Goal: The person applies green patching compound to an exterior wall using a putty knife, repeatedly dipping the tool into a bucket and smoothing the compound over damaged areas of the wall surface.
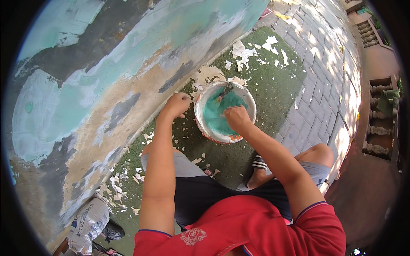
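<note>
A round white bucket [200,119] with orange marks near its base holds teal-green paste [213,119]. A dirty tool [225,90] rests in it against the far rim. My right hand [237,117] is over the paste inside the bucket, fingers curled; whatever they hold is too small to make out. Just outside the bucket's left rim, beside the wall, my left hand [177,104] has curled fingers, and I cannot see clearly what, if anything, is in them.
A patched wall [77,98] runs along my left. Green mat [273,77] with peeled flakes [242,55] lies underfoot. A paved path [316,85] is on the right, beside balusters [378,119]. A white sack [87,224] leans at lower left.
</note>
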